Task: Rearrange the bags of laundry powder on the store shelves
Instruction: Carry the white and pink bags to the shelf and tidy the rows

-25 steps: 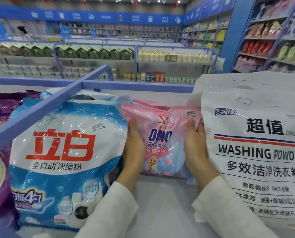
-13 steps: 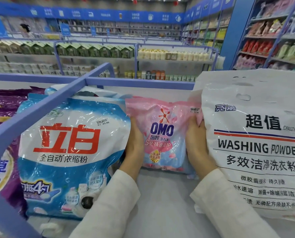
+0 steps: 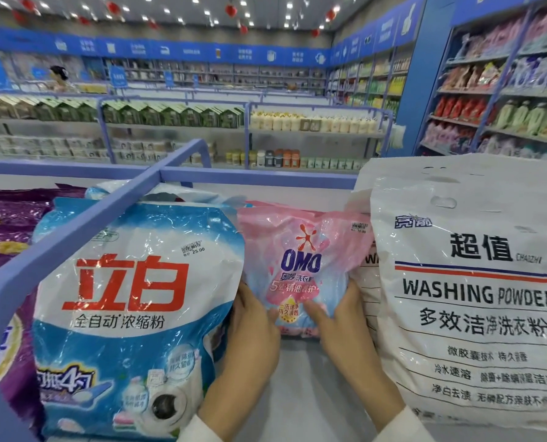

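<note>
A pink OMO bag [image 3: 301, 250] of laundry powder stands upright at the middle of the white shelf [image 3: 297, 393]. My left hand [image 3: 253, 333] grips its lower left side and my right hand [image 3: 345, 327] grips its lower right side, thumbs on the front. To its left stands a large blue-and-white bag [image 3: 132, 301] with red characters. On the right stands a large white bag [image 3: 470, 288] marked WASHING POWDER, with another white bag partly hidden behind it.
A purple bag [image 3: 7, 224] sits at the far left beyond a blue shelf divider rail [image 3: 74, 237]. A blue back rail [image 3: 259, 180] closes the shelf. Further aisles of stocked shelves [image 3: 301, 122] fill the background, and a person [image 3: 58, 78] stands far back left.
My hands have slid down from the sides of the pink bag to its lower part, and the bag stands straighter. The view has tilted up a little.
</note>
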Tool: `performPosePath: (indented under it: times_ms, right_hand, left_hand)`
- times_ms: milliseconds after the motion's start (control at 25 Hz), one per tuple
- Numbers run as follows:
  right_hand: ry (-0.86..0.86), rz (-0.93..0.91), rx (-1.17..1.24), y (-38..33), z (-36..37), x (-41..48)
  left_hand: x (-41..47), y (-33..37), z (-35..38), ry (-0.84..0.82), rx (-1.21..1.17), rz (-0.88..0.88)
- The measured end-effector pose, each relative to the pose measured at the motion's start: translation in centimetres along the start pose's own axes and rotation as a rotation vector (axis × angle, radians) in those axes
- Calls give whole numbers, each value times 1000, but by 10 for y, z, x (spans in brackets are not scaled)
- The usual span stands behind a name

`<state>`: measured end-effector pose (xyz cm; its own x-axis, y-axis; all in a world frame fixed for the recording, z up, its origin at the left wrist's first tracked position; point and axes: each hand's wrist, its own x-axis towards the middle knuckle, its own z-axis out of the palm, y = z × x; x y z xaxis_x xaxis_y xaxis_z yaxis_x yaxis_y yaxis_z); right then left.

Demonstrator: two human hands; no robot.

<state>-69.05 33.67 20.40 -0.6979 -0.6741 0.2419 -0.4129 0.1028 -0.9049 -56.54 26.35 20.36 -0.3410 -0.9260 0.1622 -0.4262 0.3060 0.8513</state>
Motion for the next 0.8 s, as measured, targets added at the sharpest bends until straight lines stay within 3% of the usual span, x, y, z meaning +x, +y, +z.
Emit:
performPosePath:
  times_ms: [240, 400, 440, 560, 680, 800]
  right_hand:
    - [93, 8, -150, -1, -10, -25]
    - [14, 91, -311, 41, 0, -39]
    - [65, 114, -317, 59, 4, -36]
    - [45, 68, -334, 40, 6, -37]
    - [182, -29, -393, 14, 1, -55]
    - [19, 45, -417, 4, -11, -78]
  left_hand:
    - [-14, -2, -7, 39, 191, 76]
    - [-28, -2, -11, -102, 343, 60]
    - [-25, -6, -7, -120, 369, 83]
    - [-22, -20, 0, -219, 467, 84]
    - [-32, -2, -19, -237, 419, 116]
    - [-53, -6, -26, -231, 425, 172]
